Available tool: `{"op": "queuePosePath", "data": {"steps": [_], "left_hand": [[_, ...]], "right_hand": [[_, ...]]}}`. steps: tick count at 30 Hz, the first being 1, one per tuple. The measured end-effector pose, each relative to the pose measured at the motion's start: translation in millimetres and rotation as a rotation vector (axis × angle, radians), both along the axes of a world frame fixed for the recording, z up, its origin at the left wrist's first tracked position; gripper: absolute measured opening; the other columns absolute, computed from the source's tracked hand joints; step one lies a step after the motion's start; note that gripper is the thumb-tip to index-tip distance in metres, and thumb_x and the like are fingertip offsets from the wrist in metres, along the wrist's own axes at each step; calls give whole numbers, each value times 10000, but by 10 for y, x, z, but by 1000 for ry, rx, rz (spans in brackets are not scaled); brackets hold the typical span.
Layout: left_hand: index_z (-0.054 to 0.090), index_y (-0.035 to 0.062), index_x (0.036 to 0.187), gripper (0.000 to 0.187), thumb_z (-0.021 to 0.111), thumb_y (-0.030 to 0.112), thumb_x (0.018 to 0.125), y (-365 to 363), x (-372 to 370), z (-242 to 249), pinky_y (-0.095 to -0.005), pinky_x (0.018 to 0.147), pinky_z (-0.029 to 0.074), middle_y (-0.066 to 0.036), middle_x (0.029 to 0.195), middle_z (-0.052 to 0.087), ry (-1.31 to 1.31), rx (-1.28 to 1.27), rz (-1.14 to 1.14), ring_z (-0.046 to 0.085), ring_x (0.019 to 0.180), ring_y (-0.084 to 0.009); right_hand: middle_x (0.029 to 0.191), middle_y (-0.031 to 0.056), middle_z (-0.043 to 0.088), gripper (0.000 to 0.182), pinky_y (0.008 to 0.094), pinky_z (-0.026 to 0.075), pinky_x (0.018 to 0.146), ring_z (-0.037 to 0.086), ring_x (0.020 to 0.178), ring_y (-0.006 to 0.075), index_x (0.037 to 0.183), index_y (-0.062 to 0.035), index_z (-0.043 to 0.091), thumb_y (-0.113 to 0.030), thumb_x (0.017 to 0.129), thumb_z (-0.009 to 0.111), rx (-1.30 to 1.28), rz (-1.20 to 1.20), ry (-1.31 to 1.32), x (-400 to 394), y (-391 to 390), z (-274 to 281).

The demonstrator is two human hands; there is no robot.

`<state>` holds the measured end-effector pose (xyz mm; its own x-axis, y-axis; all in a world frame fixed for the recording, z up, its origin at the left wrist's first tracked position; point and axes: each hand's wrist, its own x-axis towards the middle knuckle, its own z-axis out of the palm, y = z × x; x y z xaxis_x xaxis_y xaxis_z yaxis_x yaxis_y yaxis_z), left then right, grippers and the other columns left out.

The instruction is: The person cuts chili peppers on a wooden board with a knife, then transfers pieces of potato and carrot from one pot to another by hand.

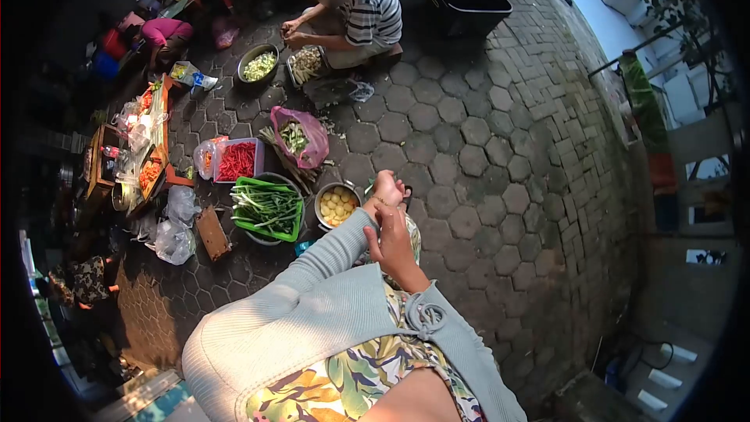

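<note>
My left hand (386,187) reaches forward from a grey ribbed sleeve, just right of a metal pot of peeled potatoes (337,206). Its fingers look curled; what they hold, if anything, is too small to make out. A small green scrap (369,187) shows beside it. My right hand (395,244) lies against my left wrist near the cuff, its thumb and fingers apart, with nothing visible in it. Left of the pot is a bright green basket (300,221) of spring onions (266,205). Behind that stands a tub of red chillies (237,161).
A pink plastic bag (314,137) holds chopped greens. Farther off, a person in a striped shirt (373,8) sits by a bowl of cut vegetables (258,67). A low wooden table (164,125) stands left, a wooden block (212,233) nearer. A black bin (469,4) stands beyond.
</note>
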<state>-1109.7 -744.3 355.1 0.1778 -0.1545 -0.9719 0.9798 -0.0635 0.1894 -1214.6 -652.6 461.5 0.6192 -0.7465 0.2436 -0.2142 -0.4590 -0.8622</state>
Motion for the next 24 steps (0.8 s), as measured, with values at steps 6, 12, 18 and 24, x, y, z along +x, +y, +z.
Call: {"op": "queuePosePath", "data": {"steps": [6,12,18,24], "left_hand": [[449,70,835,186,522,240,822,-1105,311,114,-321,558,464,-67,672,482,0,-126,-84,466,551,-182],[481,48,991,246,526,217,819,-2491,804,-398,-310,550,476,-99,826,524,3,56,200,536,688,-195],[470,73,931,224,521,270,838,-3567,1057,-488,-284,522,448,-49,694,511,-84,-9,-126,518,657,-153],[423,10,997,356,571,243,772,-5003,1817,-1385,-340,695,492,-122,885,522,283,-188,177,555,746,-218]], "right_hand": [[1050,200,491,467,437,410,847,476,972,383,1180,9,466,-218,809,638,-225,100,124,411,-1453,-102],[1023,218,502,453,451,417,838,478,987,389,1164,19,469,-237,824,624,-76,244,118,696,-2646,-143],[1000,202,499,457,436,401,885,473,999,358,1182,24,469,-220,825,617,-255,77,110,1011,-3980,-14],[983,187,502,451,409,429,823,500,959,343,1158,25,495,-234,813,628,-321,356,258,1326,-5340,-139]]}}
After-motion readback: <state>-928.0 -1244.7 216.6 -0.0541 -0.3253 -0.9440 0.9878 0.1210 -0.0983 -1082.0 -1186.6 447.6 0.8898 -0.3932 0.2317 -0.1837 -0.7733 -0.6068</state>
